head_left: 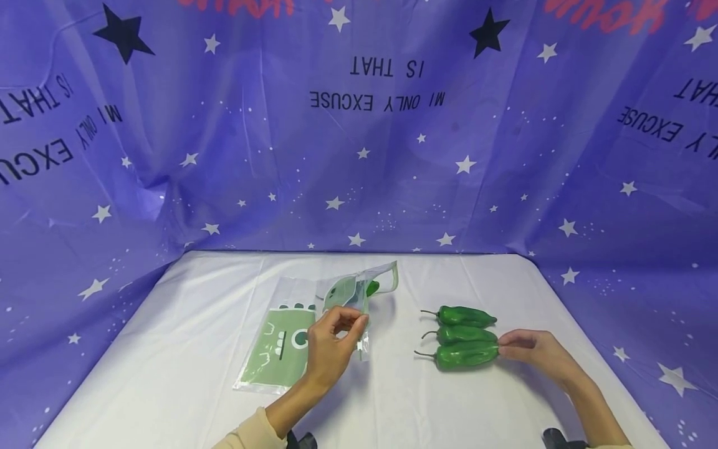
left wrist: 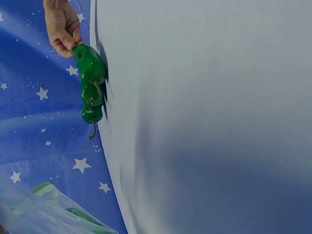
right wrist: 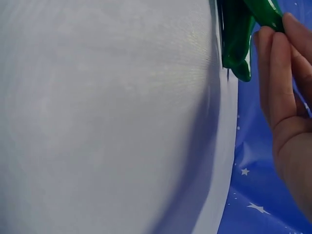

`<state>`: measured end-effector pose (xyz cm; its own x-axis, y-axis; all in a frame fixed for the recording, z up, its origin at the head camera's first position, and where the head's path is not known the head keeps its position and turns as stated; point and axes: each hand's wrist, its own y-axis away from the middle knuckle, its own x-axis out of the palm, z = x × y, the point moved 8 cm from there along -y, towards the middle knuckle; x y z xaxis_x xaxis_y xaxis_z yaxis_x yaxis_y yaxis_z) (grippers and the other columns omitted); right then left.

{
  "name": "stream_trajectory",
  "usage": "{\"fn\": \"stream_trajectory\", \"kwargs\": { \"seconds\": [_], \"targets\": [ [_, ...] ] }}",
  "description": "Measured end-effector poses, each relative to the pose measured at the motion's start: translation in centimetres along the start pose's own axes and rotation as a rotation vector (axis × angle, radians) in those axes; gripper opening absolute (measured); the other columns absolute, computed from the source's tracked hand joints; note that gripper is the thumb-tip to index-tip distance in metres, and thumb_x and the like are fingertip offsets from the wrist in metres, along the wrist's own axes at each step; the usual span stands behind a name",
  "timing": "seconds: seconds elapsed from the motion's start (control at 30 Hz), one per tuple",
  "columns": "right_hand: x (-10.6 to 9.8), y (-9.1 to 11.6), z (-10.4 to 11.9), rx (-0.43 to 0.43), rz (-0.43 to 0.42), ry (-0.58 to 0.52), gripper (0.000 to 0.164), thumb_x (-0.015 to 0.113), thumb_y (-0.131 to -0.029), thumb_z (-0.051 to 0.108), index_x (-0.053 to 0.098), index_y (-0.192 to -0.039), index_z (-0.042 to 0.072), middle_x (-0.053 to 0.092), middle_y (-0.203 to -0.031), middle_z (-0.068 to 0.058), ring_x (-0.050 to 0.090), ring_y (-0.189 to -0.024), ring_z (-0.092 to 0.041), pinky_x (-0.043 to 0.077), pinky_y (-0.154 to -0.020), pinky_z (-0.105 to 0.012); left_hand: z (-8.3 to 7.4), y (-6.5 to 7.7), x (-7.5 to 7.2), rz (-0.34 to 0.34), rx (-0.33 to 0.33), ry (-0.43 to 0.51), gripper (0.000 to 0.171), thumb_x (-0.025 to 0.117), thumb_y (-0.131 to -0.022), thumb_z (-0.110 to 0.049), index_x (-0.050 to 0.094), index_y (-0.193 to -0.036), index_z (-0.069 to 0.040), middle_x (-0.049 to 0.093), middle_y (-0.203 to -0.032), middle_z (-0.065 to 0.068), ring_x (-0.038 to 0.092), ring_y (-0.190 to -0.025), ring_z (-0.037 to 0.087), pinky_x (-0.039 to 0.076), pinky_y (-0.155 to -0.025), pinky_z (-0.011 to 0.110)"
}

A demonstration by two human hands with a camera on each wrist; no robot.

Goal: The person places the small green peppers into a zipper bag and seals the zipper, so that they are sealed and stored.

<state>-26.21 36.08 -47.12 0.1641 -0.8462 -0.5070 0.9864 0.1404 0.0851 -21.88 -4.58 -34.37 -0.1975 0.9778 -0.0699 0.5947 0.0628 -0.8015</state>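
My left hand pinches the edge of a clear plastic bag with a green print, raised off the table. A bit of something green shows through its open side. Three green chili peppers lie side by side at the right, stems pointing left: a far pepper, a middle pepper and a near pepper. With thumb and fingertips, my right hand pinches the near pepper by its tip, also seen close up in the right wrist view, where the held pepper tilts above another.
A flat green cartoon-printed part lies left of my left hand; whether it is a separate bag I cannot tell. White cloth covers the table. A purple star-patterned curtain rises along its back and sides.
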Motion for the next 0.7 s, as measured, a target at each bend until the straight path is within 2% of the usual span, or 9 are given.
{"fn": "stream_trajectory", "kwargs": {
  "seconds": [0.13,0.23,0.37,0.47,0.7],
  "targets": [
    [0.0,-0.1,0.5,-0.023,0.006,-0.003,0.035,0.074,-0.082,0.021,0.065,-0.109,0.0,0.07,-0.099,-0.008,0.065,-0.09,-0.015,0.051,-0.078,-0.026,0.1,0.0,0.2,0.012,-0.014,-0.003,0.016,0.072,-0.074,0.014,0.063,-0.082,0.002,0.065,-0.071,0.012,0.063,-0.058,0.023,0.052,-0.053,0.025],
    [-0.5,-0.3,1.6,-0.021,-0.032,0.018,0.036,0.073,-0.083,0.027,0.066,-0.11,0.004,0.07,-0.103,-0.006,0.064,-0.094,-0.013,0.049,-0.08,-0.024,1.3,0.6,0.6,0.032,-0.038,-0.004,0.015,0.073,-0.075,0.01,0.064,-0.082,0.0,0.065,-0.071,0.009,0.063,-0.058,0.02,0.052,-0.053,0.023],
    [-1.6,-1.1,3.9,-0.038,-0.112,0.04,0.037,0.07,-0.086,0.033,0.067,-0.11,0.005,0.07,-0.105,-0.004,0.062,-0.098,-0.008,0.046,-0.082,-0.02,3.1,1.5,1.4,0.098,-0.088,-0.022,0.011,0.074,-0.079,0.001,0.066,-0.082,-0.006,0.066,-0.071,0.001,0.061,-0.059,0.011,0.051,-0.054,0.019],
    [-1.8,-2.1,5.7,-0.069,-0.141,0.035,0.039,0.069,-0.087,0.035,0.067,-0.11,0.004,0.07,-0.102,-0.006,0.063,-0.096,-0.009,0.046,-0.081,-0.019,3.3,1.6,2.0,0.151,-0.109,-0.031,0.009,0.074,-0.081,-0.004,0.067,-0.082,-0.009,0.065,-0.071,-0.003,0.06,-0.06,0.007,0.05,-0.054,0.018],
    [-0.5,-4.8,8.0,-0.055,-0.142,0.031,0.043,0.072,-0.083,0.04,0.067,-0.108,0.005,0.07,-0.098,-0.002,0.063,-0.092,-0.01,0.048,-0.08,-0.024,2.9,2.0,2.8,0.226,-0.068,-0.065,0.01,0.074,-0.082,-0.007,0.065,-0.081,-0.011,0.063,-0.071,-0.006,0.058,-0.061,0.004,0.049,-0.053,0.016]
  ]
}}
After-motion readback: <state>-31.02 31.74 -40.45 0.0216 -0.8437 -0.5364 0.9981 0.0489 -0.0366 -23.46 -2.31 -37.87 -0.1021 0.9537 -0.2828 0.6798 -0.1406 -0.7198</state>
